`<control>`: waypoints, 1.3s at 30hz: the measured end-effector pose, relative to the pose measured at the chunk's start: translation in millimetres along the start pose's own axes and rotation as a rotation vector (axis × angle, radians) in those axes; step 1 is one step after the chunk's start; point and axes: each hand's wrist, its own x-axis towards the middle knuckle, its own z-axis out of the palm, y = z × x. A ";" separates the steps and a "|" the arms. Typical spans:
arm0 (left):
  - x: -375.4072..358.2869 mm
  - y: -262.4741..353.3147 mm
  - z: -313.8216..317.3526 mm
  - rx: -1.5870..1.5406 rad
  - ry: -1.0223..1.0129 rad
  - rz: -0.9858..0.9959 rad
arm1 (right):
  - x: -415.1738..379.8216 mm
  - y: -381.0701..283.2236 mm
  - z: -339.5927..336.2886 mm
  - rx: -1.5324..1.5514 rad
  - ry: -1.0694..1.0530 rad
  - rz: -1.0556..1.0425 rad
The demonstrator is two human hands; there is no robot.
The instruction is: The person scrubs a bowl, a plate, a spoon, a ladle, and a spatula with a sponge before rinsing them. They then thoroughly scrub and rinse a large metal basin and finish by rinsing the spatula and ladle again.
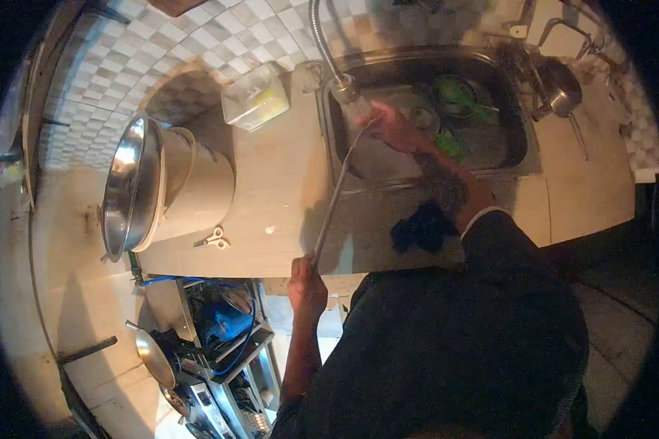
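A long, thin rod-like utensil (334, 201) slants from the counter's front edge up to the sink. My left hand (307, 287) is closed around its lower end, close to my body. At the far end my right hand (394, 128) has its fingers closed on the tip, over the left part of the sink (432, 183). Right above those fingers is the faucet head (346, 89), with water coming down on them. The tip of the utensil is partly hidden by the fingers.
Green utensils (458, 95) lie in the sink. A dark cloth (423, 228) rests on the counter under my right forearm. To the left are scissors (214, 238), a large tub with a metal bowl (128, 190) and a clear container (256, 106). A pan (561, 84) stands right of the sink.
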 end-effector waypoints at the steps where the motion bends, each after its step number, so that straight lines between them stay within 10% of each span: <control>1: 1.6 -7.9 2.2 0.025 0.042 0.004 | -6.3 -20.5 3.2 -0.248 -0.028 -0.195; 5: 4.5 -50.2 14.9 0.052 0.144 0.058 | 5.8 -18.2 5.7 -0.704 -0.040 -0.586; 13: 13.4 -84.0 19.5 -0.012 0.113 0.043 | 35.3 38.9 43.3 -1.308 -0.122 0.087; 15: 12.8 -88.3 23.8 -0.076 0.120 -0.009 | 26.9 51.5 83.4 -1.359 0.267 -0.508; 18: 13.1 -111.4 28.7 -0.099 0.134 -0.056 | 7.9 30.1 131.1 -1.117 0.213 -0.280; 21: 6.1 -130.4 20.7 -0.021 0.150 -0.020 | 9.7 90.6 93.1 -1.383 0.078 -0.605; 24: -12.2 -140.7 24.0 -0.032 0.272 0.007 | -23.1 51.2 60.8 -1.001 0.320 0.120; 30: -11.1 -119.2 24.8 0.166 0.120 -0.194 | -19.7 109.3 -58.2 -1.455 0.172 0.432; 36: 79.5 -40.5 -10.5 0.239 0.140 0.196 | 26.8 129.6 -60.2 -0.920 0.276 0.178; 39: 145.7 -2.8 -30.2 0.121 -0.088 0.407 | 60.2 91.6 -36.2 -0.138 0.283 0.216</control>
